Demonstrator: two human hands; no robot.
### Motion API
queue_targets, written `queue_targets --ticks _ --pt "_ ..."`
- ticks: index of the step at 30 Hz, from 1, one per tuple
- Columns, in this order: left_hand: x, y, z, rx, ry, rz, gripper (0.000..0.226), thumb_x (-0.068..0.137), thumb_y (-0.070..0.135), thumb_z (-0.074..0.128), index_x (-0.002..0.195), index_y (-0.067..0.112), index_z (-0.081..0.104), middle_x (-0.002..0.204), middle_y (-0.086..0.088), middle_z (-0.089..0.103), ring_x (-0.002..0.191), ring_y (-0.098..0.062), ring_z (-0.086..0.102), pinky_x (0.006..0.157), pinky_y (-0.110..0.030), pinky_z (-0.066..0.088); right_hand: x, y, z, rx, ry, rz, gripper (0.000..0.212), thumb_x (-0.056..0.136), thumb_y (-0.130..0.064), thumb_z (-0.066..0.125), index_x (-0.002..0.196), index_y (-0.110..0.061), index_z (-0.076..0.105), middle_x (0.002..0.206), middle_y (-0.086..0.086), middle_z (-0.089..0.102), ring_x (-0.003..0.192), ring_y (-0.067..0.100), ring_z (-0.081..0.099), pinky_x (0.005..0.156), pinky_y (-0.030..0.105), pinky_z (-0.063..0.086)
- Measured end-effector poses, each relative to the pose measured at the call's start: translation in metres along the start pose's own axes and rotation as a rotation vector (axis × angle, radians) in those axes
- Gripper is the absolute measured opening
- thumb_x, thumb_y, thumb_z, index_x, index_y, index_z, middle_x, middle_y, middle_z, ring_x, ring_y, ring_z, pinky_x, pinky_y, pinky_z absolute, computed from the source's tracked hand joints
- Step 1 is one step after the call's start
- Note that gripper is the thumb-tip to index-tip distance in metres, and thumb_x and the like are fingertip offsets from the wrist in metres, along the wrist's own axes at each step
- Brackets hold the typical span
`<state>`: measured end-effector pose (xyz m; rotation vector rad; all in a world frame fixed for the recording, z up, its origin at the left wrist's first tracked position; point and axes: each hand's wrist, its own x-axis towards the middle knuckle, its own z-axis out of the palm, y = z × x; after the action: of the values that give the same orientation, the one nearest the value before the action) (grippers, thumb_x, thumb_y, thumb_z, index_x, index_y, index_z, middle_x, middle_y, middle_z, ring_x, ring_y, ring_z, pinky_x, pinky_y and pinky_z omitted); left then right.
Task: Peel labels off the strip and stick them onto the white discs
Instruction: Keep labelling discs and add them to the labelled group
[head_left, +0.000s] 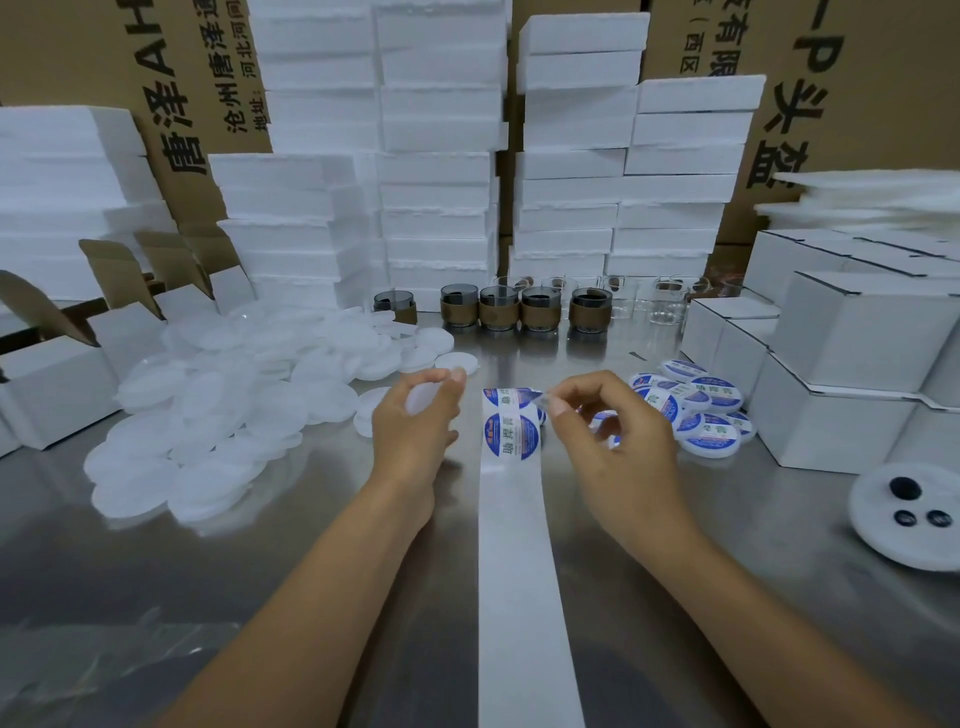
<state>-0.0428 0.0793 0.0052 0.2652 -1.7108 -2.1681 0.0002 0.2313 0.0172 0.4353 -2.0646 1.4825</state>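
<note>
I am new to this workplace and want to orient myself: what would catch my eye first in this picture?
First, the two hands at the centre: the left hand holds a white disc, and the right hand pinches a blue label on the long white strip. Then come the big pile of blank discs on the left and the small heap of labelled discs on the right.

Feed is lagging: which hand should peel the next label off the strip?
Right hand: its fingertips pinch the top label on the strip, while the left hand holds a white disc.
</note>
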Motion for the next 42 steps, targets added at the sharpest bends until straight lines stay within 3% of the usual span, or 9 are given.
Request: queue_targets --ticks 2,5,8,12,17,23,27,33,42 --pt "0.002 0.005 -0.001 -0.05 0.051 0.037 0.006 0.084 0.034 0.068 0.08 0.032 0.063 0.094 0.008 0.068 0.079 -0.007 0.068 0.063 -0.02 0.051 0.002 -0.003 0.001 0.106 -0.031 0.08 0.019 0.085 -0.01 0.062 0.075 -0.026 0.062 0.074 -0.01 0.064 0.069 0.003 0.054 0.065 0.017 0.042" --pt "0.001 0.012 0.003 -0.111 0.007 0.083 0.011 0.088 0.037 0.061 0.084 0.028 0.063 0.079 0.009 0.071 0.073 -0.007 0.07 0.06 -0.02 0.053 0.005 -0.009 -0.001 0.308 -0.068 0.206 0.018 0.085 -0.004 0.06 0.073 -0.017 0.064 0.062 -0.011 0.063 0.057 0.001 0.053 0.057 0.012 0.042" --pt "-0.005 0.017 0.006 -0.185 -0.16 0.036 0.029 0.094 0.041 0.047 0.085 0.019 0.063 0.077 0.002 0.072 0.071 -0.015 0.069 0.06 -0.025 0.055 0.006 -0.01 -0.003 0.379 -0.125 0.304 0.018 0.087 -0.007 0.058 0.072 -0.015 0.064 0.057 -0.008 0.06 0.049 0.004 0.048 0.051 0.014 0.039" --pt "-0.013 0.018 0.009 -0.274 -0.439 -0.137 0.051 0.098 0.047 0.025 0.087 0.013 0.061 0.079 -0.007 0.071 0.073 -0.021 0.066 0.068 -0.032 0.051 0.007 -0.011 -0.003 0.454 -0.188 0.382 0.023 0.088 -0.014 0.057 0.068 -0.021 0.066 0.058 -0.006 0.061 0.051 0.007 0.048 0.056 0.024 0.038" --pt "-0.02 0.012 0.013 -0.291 -0.576 -0.214 0.054 0.097 0.049 0.024 0.09 0.011 0.062 0.076 -0.008 0.067 0.069 -0.02 0.065 0.062 -0.029 0.055 0.005 -0.013 -0.001 0.495 -0.207 0.361 0.014 0.082 -0.013 0.065 0.071 -0.02 0.069 0.06 -0.003 0.064 0.047 0.006 0.048 0.051 0.017 0.041" --pt "-0.022 0.007 0.018 -0.295 -0.604 -0.237 0.052 0.087 0.054 0.035 0.086 0.012 0.066 0.078 -0.009 0.067 0.076 -0.021 0.063 0.065 -0.03 0.056 0.004 -0.012 0.001 0.414 -0.117 0.394 0.009 0.078 -0.007 0.07 0.075 -0.014 0.068 0.056 -0.002 0.066 0.042 0.001 0.052 0.045 0.01 0.04" --pt "-0.023 0.003 0.02 -0.239 -0.594 -0.207 0.052 0.075 0.057 0.041 0.088 0.013 0.067 0.091 -0.013 0.067 0.09 -0.026 0.062 0.071 -0.032 0.056 0.005 -0.012 0.001 0.375 -0.087 0.409 0.005 0.077 -0.005 0.071 0.078 -0.008 0.068 0.055 -0.003 0.066 0.043 -0.001 0.055 0.043 0.009 0.04" --pt "-0.023 0.003 0.019 -0.225 -0.589 -0.188 0.053 0.076 0.057 0.039 0.089 0.014 0.067 0.095 -0.014 0.066 0.092 -0.025 0.062 0.073 -0.033 0.055 0.004 -0.012 0.002 0.404 -0.074 0.454 0.004 0.079 -0.006 0.07 0.079 -0.009 0.067 0.059 0.002 0.066 0.041 0.003 0.051 0.044 0.014 0.042" --pt "-0.02 0.0 0.018 -0.216 -0.545 -0.159 0.051 0.079 0.056 0.038 0.073 0.02 0.074 0.084 -0.01 0.071 0.083 -0.02 0.067 0.068 -0.028 0.057 0.003 -0.013 0.002 0.458 -0.127 0.454 0.008 0.077 -0.007 0.071 0.074 -0.013 0.066 0.061 0.002 0.068 0.044 0.003 0.052 0.045 0.014 0.043"
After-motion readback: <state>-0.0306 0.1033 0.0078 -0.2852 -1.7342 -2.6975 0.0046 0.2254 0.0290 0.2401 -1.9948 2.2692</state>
